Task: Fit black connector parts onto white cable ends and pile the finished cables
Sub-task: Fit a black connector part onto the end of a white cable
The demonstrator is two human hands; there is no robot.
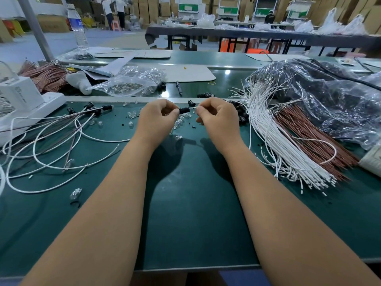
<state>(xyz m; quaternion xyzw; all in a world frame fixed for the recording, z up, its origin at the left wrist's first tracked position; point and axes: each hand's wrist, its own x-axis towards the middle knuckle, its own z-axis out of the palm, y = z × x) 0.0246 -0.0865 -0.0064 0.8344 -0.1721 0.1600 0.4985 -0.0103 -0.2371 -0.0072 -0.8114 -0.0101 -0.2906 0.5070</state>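
Green matting covers the bench [185, 213], seen from above with both forearms reaching forward. Left hand [156, 118]: grip pinched on a black connector part [184, 110], fingers curled, the part held above the bench between the two hands. Right hand [218, 116]: grip pinched on a thin white cable end [193, 108] that points into the open end of the connector part; whether the end has entered cannot be told. Beneath the hands lie scattered clear plastic pieces [179, 122] and loose black connector parts [242, 113]. At left, finished cables [61, 141] lie in loose loops, their black-capped ends gathered near the far edge of the mat. At right, a thick bundle of white cables [274, 145] fans toward the viewer, touching a bundle of brown wires [309, 137] just beyond it. Farther right sits crumpled clear plastic wrap [329, 96] over dark contents. Farther back: a clear bag of small parts [127, 83], a black pen [179, 88], a water bottle [77, 25].
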